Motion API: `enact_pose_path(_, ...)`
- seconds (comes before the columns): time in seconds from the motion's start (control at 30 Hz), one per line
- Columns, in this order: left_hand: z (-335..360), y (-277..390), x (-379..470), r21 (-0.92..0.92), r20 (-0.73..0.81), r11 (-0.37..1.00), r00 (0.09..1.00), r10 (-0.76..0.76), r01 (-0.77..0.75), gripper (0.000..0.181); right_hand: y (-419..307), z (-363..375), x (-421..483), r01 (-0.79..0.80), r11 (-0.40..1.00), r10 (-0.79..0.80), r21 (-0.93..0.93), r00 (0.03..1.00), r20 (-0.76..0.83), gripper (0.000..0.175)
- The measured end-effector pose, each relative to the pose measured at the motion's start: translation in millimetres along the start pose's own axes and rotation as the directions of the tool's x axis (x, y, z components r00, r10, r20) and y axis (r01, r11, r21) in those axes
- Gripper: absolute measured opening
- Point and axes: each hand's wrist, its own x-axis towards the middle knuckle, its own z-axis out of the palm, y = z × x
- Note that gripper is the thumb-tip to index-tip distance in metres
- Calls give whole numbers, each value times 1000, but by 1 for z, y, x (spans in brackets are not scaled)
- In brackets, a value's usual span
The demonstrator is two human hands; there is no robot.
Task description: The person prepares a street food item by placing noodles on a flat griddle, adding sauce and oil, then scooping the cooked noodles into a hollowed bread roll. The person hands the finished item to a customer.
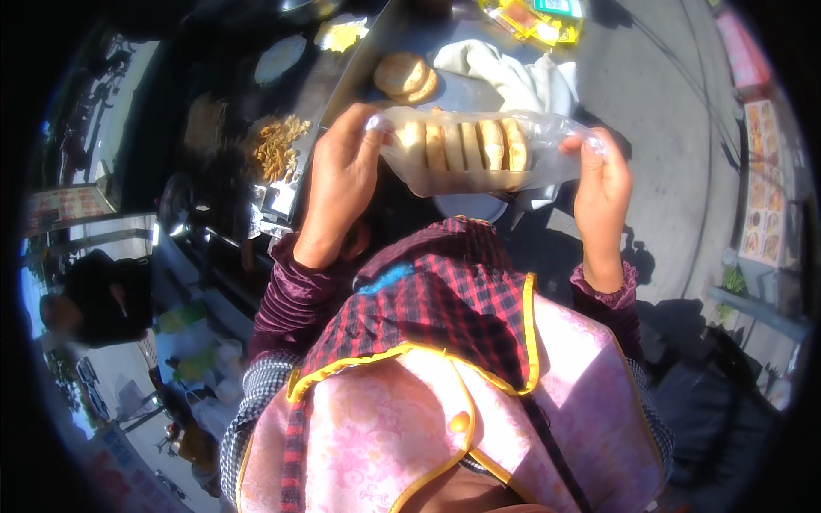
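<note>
Between my hands a clear plastic bag [471,183] is stretched out sideways. Inside it several round flatbreads [471,146] stand on edge in a row. My left hand [346,173] pinches the bag's left end between thumb and fingers. The right end is gripped by my right hand [601,186], its thumb pressed on the plastic. Just beyond the bag, more round flatbreads [404,75] lie stacked on the metal worktop [458,90]. A white cloth [507,74] lies crumpled on the same top, behind the bag.
Left of the worktop, a heap of browned food pieces [276,147] lies on a dark surface. Farther back are a pale plate [280,59] and a yellow item on foil [343,33]. Yellow packets [545,25] lie at the far right end. A person in dark clothes [109,298] is at far left.
</note>
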Motion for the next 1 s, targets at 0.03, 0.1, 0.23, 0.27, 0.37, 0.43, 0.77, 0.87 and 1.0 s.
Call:
enact_pose_path(0.03,-4,5,6,15,72,999,996,-51,50,20,-5,-4,8,-138,974,122,182,988,96,18)
enact_pose_path(0.1,-1,17,12,-98,141,986,983,-121,135,21,-11,-3,29,-299,879,214,370,943,254,18)
enact_pose_path(0.23,9,29,26,-220,194,966,965,179,-135,56,-43,34,56,-376,886,169,273,808,564,24)
enact_pose_path(0.27,12,34,24,-133,261,975,942,209,-179,66,-47,48,57,-448,826,224,341,817,531,23)
enact_pose_path(0.37,22,18,26,160,359,895,869,340,-416,82,-42,68,72,-603,646,307,468,766,564,26)
enact_pose_path(0.43,25,11,37,152,297,907,894,337,-393,81,-14,69,89,-697,565,210,442,639,740,29)
enact_pose_path(0.77,-7,-70,18,-35,294,967,927,-231,252,30,62,57,95,-533,831,487,-160,558,672,58)
enact_pose_path(0.87,22,-52,-24,285,185,952,981,63,-115,14,53,59,85,-895,292,352,338,429,832,61)
enact_pose_path(1.0,36,-63,-65,479,299,760,896,330,-439,9,74,69,92,-800,-136,416,584,489,767,57)
